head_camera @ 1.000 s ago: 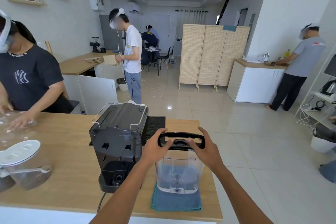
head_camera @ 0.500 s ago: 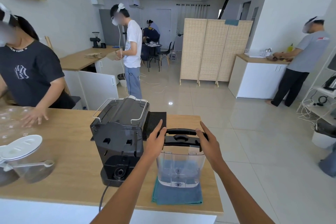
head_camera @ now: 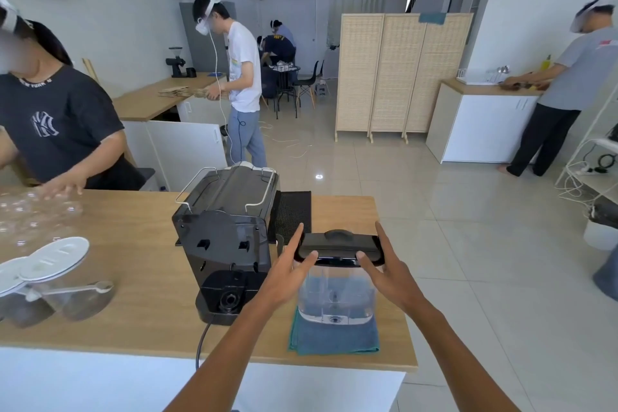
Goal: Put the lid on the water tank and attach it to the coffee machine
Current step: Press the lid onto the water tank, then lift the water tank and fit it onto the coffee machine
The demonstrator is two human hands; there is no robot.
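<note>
A clear plastic water tank point(head_camera: 336, 296) stands upright on a teal cloth point(head_camera: 332, 336) on the wooden counter. A black lid point(head_camera: 339, 244) lies across its top. My left hand point(head_camera: 287, 269) touches the lid's left end and my right hand point(head_camera: 384, 267) its right end, fingers spread along the edges. The black coffee machine point(head_camera: 227, 237) stands just left of the tank with its back toward me, its cord running over the counter's front edge.
Clear jars with white lids point(head_camera: 53, 274) stand at the counter's left. A person in a dark shirt point(head_camera: 57, 124) works at the far left side. A black mat point(head_camera: 292, 214) lies behind the tank. The counter's right edge point(head_camera: 394, 278) is close to the tank.
The lid has come down onto the tank's top. My fingers have spread from a grip on its handle to its two ends. The view has tilted slightly.
</note>
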